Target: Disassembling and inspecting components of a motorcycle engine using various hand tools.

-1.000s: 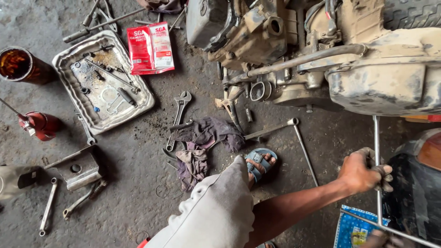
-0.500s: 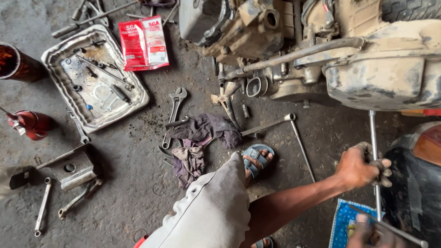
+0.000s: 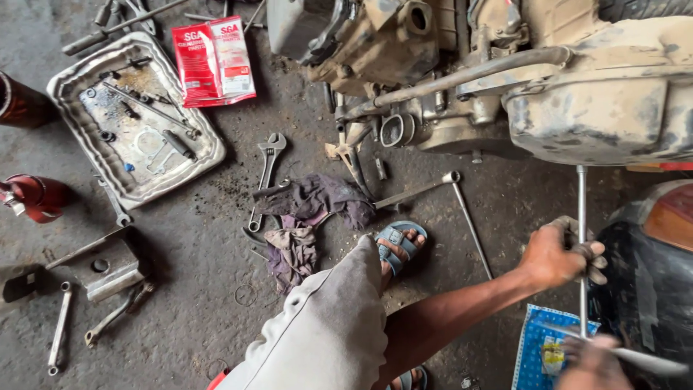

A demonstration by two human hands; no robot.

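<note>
Fingers [image 3: 588, 254] of the left hand [image 3: 556, 254] are curled tight around the long thin steel rod [image 3: 582, 217], gripping it about midway along its length. The rod stands roughly upright, its top end meeting the underside of the mud-caked grey engine casing [image 3: 606, 108] and its lower end dropping toward the blue printed packet [image 3: 538, 350] on the floor. The right hand [image 3: 595, 365] sits at the bottom edge, blurred; it appears closed on a pale crossbar handle [image 3: 642, 357] at the foot of the rod, but how the fingers lie cannot be told.

On the oily concrete floor [image 3: 202, 303]: a foot in a blue strap sandal [image 3: 398, 242], just beside a crumpled purple rag [image 3: 310, 217]. A steel adjustable wrench [image 3: 266, 173] lies partly under the rag. A long L-shaped socket wrench [image 3: 462, 209] lies between the sandal and the engine. Upper left, a dented metal tray [image 3: 206, 155] holds small bolts and tools; a red and white carton [image 3: 213, 61] lies just beside it. Far left, a red oil can [image 3: 36, 195]. Lower left, two ring spanners [image 3: 58, 328] near a bent grey steel bracket [image 3: 101, 263].
</note>
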